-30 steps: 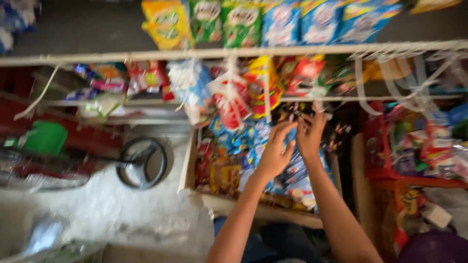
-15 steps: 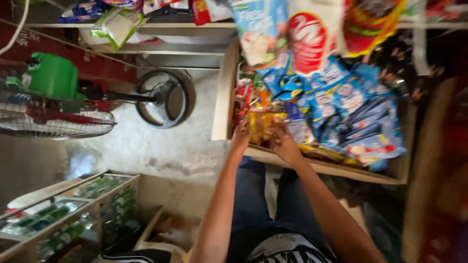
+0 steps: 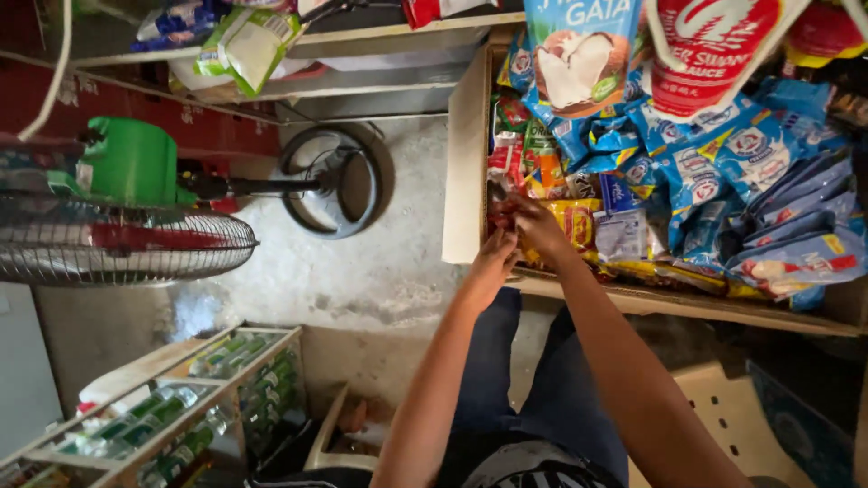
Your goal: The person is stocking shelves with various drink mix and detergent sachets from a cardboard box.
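Sachets (image 3: 579,221), yellow and red, hang at the shelf (image 3: 687,307); left hand (image 3: 493,262) and right hand (image 3: 533,221) pinch them, under blue packets (image 3: 723,163).

Left hand (image 3: 495,260) and right hand (image 3: 533,226) meet at small red sachets (image 3: 503,215) in the wooden display box (image 3: 466,172). Yellow packets (image 3: 579,226) lie just right of the fingers; blue packets (image 3: 723,172) hang beyond; pedestal fan (image 3: 136,235) stands well left.
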